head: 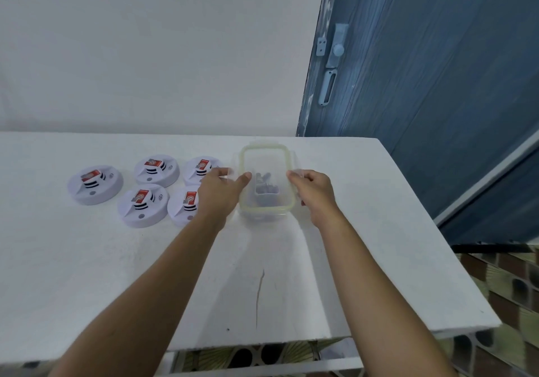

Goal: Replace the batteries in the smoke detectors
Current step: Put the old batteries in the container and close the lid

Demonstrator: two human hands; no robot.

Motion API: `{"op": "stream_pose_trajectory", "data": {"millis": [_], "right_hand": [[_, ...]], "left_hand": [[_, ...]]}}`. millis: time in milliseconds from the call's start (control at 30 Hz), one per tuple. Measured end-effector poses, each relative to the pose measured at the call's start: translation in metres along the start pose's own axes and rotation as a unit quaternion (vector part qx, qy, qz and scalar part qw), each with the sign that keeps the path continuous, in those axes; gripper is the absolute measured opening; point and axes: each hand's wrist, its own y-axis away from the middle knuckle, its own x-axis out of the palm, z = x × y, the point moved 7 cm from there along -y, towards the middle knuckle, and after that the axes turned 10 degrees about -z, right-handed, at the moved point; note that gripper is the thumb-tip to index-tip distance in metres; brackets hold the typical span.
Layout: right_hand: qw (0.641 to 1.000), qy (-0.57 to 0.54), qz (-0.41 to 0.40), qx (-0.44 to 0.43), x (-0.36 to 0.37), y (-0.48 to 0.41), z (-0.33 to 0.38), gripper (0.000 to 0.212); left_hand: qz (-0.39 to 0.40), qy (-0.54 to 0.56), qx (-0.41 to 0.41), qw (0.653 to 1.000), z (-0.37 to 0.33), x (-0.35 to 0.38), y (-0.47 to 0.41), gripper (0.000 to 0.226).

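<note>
The clear container (265, 146) sat upright between the hands, its lid edged with a pale yellow-green seal. The left hand (221, 190) gripped its left side and the right hand (313, 191) its right. Dark batteries (267, 191) lay heaped inside, between the two thumbs. Five round white smoke detectors (94, 185) lay in two rows just left of the left hand, which partly hid the nearest two. Each held a red battery (153, 163).

We are finding five smoke detectors (156, 171) lying on the left of the table (87, 274), three far and two near. Just right of them the container (264, 210) is sitting, batteries (264, 190) lying in it. The left hand (220, 192) is gripping its left side, the right hand (313, 194) its right. A door (437, 84) is standing beyond the far right corner.
</note>
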Motion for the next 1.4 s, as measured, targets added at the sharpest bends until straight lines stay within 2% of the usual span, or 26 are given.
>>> {"op": "stream_pose_trajectory", "data": {"millis": [133,367,433,567,700,1067,1233,1400], "right_hand": [[1.0,0.02,0.011,0.017,0.004,-0.004,-0.013,0.03],[0.998,-0.019,0.032,0.049,0.011,-0.01,-0.021,0.03],[0.997,-0.031,0.034,0.058,0.01,-0.01,-0.02,0.036],[0.995,-0.048,0.027,0.081,0.008,-0.01,-0.02,0.058],[0.994,-0.057,0.028,0.085,0.007,-0.008,-0.02,0.06],[0.995,-0.051,0.029,0.08,0.009,-0.012,-0.022,0.053],[0.999,0.0,0.023,0.031,0.01,-0.012,-0.021,0.029],[1.0,0.007,0.008,0.02,0.012,-0.007,-0.02,0.028]], "left_hand": [[-0.025,-0.06,0.017,0.998,0.002,0.0,0.0,0.061],[-0.02,-0.068,0.022,0.997,0.002,0.002,-0.002,0.069],[-0.028,-0.05,0.034,0.998,0.001,0.001,-0.002,0.07],[-0.041,-0.058,0.055,0.996,0.003,0.001,-0.002,0.054],[-0.026,-0.014,0.008,1.0,0.013,0.007,-0.001,0.038],[-0.016,0.015,-0.032,0.999,0.015,0.01,0.004,0.024],[-0.02,0.008,-0.019,1.0,0.011,0.01,0.006,0.024],[-0.025,-0.005,-0.008,1.0,0.01,0.008,0.005,0.026]]}}
